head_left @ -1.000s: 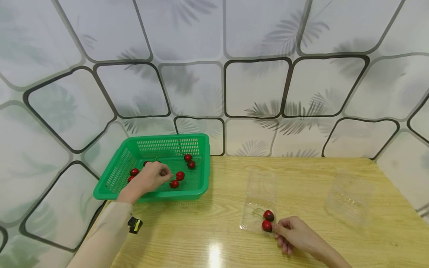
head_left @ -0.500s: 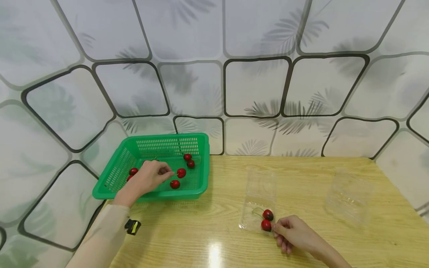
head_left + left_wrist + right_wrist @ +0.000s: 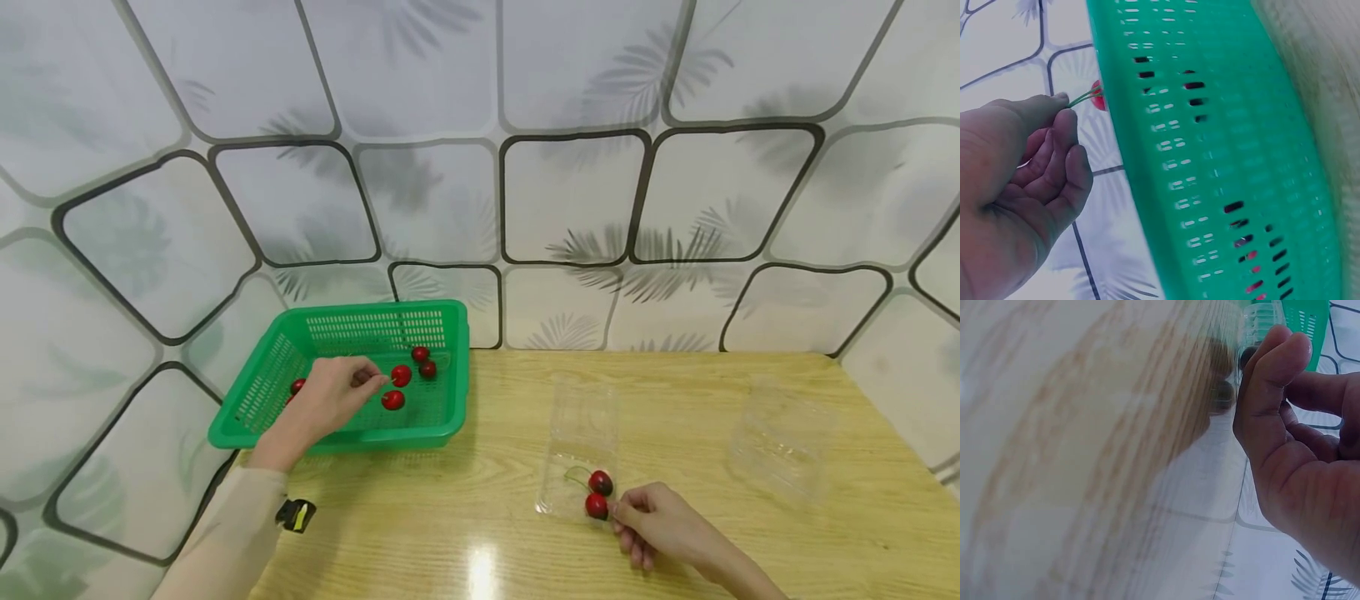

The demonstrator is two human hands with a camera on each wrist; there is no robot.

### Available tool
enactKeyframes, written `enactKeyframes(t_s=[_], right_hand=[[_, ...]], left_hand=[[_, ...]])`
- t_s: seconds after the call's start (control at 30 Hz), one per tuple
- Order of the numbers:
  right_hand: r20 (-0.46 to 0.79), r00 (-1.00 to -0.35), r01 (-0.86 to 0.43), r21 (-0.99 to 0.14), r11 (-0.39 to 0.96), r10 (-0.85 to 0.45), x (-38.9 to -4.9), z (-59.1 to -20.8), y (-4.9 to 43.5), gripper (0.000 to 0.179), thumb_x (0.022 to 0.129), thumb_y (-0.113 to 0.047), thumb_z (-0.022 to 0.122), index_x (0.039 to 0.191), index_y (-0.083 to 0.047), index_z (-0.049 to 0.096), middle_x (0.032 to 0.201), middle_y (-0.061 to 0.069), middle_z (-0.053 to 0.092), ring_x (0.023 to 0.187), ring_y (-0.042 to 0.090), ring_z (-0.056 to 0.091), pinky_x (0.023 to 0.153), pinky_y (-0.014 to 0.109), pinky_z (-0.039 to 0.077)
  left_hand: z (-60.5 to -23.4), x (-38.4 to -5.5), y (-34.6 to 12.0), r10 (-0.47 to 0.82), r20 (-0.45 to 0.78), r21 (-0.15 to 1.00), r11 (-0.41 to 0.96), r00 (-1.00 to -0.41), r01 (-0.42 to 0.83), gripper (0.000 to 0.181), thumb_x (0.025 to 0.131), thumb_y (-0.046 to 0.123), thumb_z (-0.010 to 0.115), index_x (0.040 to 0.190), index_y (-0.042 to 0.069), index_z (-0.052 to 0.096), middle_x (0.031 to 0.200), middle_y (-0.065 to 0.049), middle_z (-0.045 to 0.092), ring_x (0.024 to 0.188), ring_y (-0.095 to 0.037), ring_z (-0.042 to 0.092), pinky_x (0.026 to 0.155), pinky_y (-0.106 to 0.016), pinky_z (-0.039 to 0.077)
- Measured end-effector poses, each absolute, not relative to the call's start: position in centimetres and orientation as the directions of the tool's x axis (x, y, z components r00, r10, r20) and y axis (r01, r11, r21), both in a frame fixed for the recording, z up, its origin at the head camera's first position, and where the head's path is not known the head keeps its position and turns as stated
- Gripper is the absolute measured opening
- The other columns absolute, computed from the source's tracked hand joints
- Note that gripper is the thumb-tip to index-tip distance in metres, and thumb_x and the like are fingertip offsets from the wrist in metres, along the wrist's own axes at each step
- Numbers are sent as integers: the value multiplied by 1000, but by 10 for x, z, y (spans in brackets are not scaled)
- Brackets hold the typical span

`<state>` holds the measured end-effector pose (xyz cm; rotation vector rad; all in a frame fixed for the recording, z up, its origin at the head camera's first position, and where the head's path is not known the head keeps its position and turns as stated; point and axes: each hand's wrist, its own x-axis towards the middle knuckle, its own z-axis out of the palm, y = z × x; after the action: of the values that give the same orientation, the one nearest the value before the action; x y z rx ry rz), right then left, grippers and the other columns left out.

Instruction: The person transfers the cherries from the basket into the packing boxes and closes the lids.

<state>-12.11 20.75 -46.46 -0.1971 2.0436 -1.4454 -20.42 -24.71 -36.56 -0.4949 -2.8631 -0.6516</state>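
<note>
My left hand is over the green basket, thumb and forefinger pinching thin green stems. From these hang a pair of red cherries, partly behind the basket rim in the left wrist view. On the table, an opened clear plastic box holds two dark red cherries joined by a curved stem. My right hand pinches the near right edge of that box with thumb and forefinger; the other fingers are curled below.
More cherries lie at the basket's back right, and others at its left, partly hidden by my left hand. A second clear plastic box stands at the right of the wooden table. A patterned wall covering rises behind.
My left hand has raised the pair of cherries slightly; they have moved up in the head view. My right hand and the plastic box have stayed put.
</note>
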Motion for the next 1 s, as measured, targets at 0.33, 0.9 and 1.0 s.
enactKeyframes(t_s=[0.33,0.9,1.0], right_hand=[[-393,-798,218,-895,389,-457,-121,-467,208,33,108,-20,49,90,3,64,69,1,63,56,9,60,49,20,51],[-390,-799,213,-896,391,-458,-121,-468,208,34,108,-22,50,89,3,64,69,1,64,56,9,60,49,20,51],[-395,-798,217,-893,394,-456,-122,-467,208,33,108,-22,51,89,2,64,70,1,64,57,9,60,50,20,51]], left_hand=[[-358,-199,-238,274,285,413,830,-919,376,14,99,21,69,93,12,77,81,0,75,68,-6,62,63,-26,50],[-356,-189,-223,247,347,499,768,-904,402,11,99,21,69,96,15,78,77,5,71,62,-2,55,59,-23,45],[-354,-187,-217,252,344,525,747,-905,408,10,99,21,69,95,16,77,75,7,70,62,-2,56,59,-23,46]])
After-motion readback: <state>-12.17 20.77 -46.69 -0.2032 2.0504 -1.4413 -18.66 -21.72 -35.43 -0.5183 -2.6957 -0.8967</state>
